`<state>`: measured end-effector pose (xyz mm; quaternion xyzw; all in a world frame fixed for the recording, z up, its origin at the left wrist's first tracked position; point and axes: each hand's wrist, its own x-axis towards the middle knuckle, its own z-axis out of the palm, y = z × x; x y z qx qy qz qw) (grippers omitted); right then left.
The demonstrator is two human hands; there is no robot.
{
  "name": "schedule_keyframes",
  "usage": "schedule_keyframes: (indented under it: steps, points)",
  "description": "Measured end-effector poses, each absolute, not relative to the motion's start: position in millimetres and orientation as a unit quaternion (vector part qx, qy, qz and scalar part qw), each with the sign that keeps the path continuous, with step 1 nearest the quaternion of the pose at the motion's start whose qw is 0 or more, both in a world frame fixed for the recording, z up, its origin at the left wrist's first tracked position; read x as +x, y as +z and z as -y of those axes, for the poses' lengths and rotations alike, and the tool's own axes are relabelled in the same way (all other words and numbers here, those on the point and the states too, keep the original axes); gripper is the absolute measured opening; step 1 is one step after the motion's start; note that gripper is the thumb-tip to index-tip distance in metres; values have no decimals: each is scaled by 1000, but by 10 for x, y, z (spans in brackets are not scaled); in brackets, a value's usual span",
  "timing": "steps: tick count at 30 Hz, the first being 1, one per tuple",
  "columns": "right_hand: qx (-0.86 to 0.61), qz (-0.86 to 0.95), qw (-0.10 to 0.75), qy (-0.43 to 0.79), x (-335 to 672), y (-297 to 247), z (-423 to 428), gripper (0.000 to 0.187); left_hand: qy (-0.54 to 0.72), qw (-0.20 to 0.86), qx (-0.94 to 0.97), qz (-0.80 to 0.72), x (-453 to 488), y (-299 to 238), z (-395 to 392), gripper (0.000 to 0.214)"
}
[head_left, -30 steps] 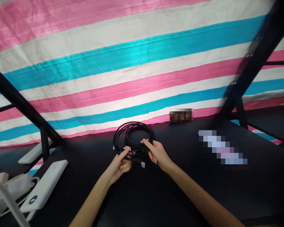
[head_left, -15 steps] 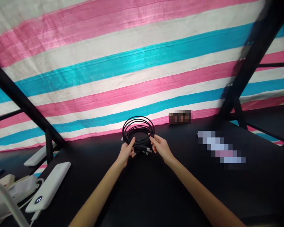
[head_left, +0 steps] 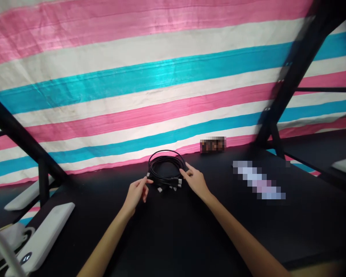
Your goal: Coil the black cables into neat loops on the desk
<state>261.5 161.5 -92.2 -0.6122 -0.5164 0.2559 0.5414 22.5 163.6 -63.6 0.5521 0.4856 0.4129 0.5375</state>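
A coiled black cable (head_left: 167, 180) lies on the black table, with one loop standing a little above the rest. Silver USB-type plugs (head_left: 180, 181) stick out at its near side. At the coil's lower left is my left hand (head_left: 137, 193), its index finger and thumb stretched to the edge beside a plug, no longer wrapped round the cable. My right hand (head_left: 196, 181) keeps thumb and index finger on either side of the coil's right edge.
A white power bank (head_left: 50, 234) with a round display lies at the left, near a white cord and curved tube (head_left: 2, 246). Pixelated items (head_left: 213, 145) sit at the back and right. Black frame posts (head_left: 272, 127) flank a striped sheet (head_left: 150, 111).
The coil has come down flatter onto the table, its raised loops settling. My left hand has let go and drawn away to the left. My right hand stays at the coil's right edge.
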Motion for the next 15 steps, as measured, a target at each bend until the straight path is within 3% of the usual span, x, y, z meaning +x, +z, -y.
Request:
schedule_keyframes:
  steps: [5, 9, 15]
  points:
    - [-596, 470, 597, 261, 2665, -827, -1587, 61, 444, 561, 508, -480, 92, -716, -1640, 36]
    - [-543, 373, 649, 380, 2627, -770, -1575, 53, 481, 597, 450, -457, 37, -686, -1599, 27]
    - [-482, 293, 663, 493, 2557, -715, -1533, 34, 513, 635, 371, -443, 103, -660, -1495, 20]
